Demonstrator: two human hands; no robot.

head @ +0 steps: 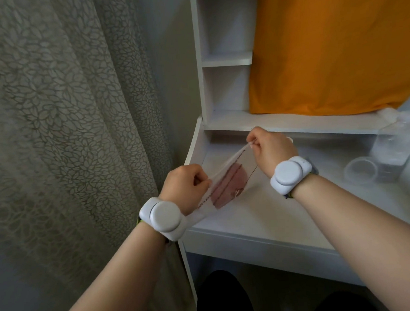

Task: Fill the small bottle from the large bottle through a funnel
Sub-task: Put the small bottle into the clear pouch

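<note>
Your left hand (186, 184) and right hand (270, 149) pinched the clear plastic bag (227, 185), fingers curled, its top edge stretched near-left to far-right.

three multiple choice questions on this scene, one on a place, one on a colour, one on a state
1. Where is the clear bottle?
A) on the desk, far right
B) on the floor
C) on the top shelf

2. What colour is the cloth hanging over the shelves?
A) blue
B) orange
C) green

3. How is the plastic bag held?
A) it lies untouched
B) it hangs from a hook
C) both hands pinch its top edge

Answers:
1 A, the bottle stands on the desk, right of the right hand.
2 B, the cloth is plainly orange.
3 C, the left hand and the right hand each pinch the bag's edge, holding it above the desk.
</note>
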